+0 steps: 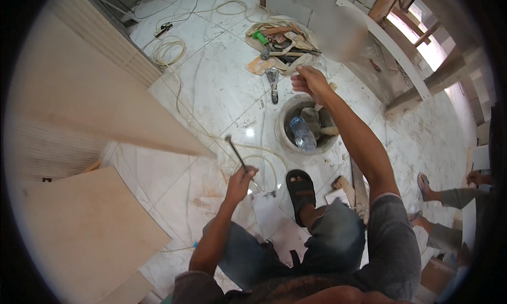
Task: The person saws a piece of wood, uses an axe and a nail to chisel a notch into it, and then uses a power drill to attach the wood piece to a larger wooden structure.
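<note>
A thin dark metal bar (236, 151) is gripped in my left hand (241, 183), angled up and away from me over the floor. My right hand (311, 83) is raised with loosely bent fingers and nothing visible in them, above a round grey bucket (285, 142). Inside the bucket lie a clear plastic bottle (302, 133) and tools with pale handles (328, 130). Just beyond my right hand, a scraper (273, 86) rests on the tiles, with a pile of tools (285, 45) on a crumpled sack behind it.
A large pale board (100, 82) stands at left; another sheet (90, 214) lies below it. Cables (168, 49) coil on the tiled floor. Wood scraps (346, 190) lie beside my sandal (301, 193). A curved white strip (391, 50) leans by wooden framing. Another person's legs (449, 198) are at right.
</note>
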Demonstrator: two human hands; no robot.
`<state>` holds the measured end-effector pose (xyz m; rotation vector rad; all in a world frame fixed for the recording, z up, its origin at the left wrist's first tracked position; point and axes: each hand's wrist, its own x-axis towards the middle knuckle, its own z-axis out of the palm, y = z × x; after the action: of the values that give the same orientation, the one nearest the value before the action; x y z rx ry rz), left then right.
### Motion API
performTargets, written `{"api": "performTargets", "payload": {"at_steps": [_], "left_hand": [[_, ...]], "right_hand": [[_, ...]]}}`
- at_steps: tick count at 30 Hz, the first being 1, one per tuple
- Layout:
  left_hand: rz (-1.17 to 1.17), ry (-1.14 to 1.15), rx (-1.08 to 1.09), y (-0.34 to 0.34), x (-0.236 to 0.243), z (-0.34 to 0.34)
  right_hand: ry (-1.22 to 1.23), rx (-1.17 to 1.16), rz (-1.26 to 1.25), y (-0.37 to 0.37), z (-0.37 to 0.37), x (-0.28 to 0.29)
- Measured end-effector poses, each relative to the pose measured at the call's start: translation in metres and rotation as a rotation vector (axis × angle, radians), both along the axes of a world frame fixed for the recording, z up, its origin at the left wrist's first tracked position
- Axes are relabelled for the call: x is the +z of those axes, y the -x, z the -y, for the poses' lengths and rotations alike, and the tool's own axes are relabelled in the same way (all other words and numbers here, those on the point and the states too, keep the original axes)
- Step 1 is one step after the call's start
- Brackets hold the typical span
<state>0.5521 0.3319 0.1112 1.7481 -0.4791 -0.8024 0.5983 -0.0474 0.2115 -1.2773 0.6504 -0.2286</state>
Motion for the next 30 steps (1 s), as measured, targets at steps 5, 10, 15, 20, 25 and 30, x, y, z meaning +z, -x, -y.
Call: {"api": "performTargets", "payload": {"at_steps": [5, 10, 15, 20, 25, 30], "left_hand": [[0.121, -0.272, -0.004, 0.008, 0.007, -0.022], [0.128, -0.402, 0.081, 0.021, -0.002, -0.054], [0.081, -0.467, 0.121, 0.032, 0.015, -0.061], [0.076, -0.481, 0.117, 0.024, 0.015, -0.045], [0.064, -0.503, -0.008, 0.003, 0.003, -0.037], [0.056, -0.204, -0.057, -0.019, 0.009, 0.003]], "right_hand": [[-0.291, -0.193, 0.081, -0.151, 0.065, -0.077], [-0.449, -0.31, 0.102, -0.263, 0.102, -0.135], [-0.572, -0.476, 0.275, -0.316, 0.104, -0.146], [-0.663, -0.453, 0.517, -0.319, 0.153, -0.141], [-1.082, -0.316, 0.837, -0.257, 0.18, -0.076], [-1.176, 0.083, 0.919, -0.133, 0.086, 0.012]]}}
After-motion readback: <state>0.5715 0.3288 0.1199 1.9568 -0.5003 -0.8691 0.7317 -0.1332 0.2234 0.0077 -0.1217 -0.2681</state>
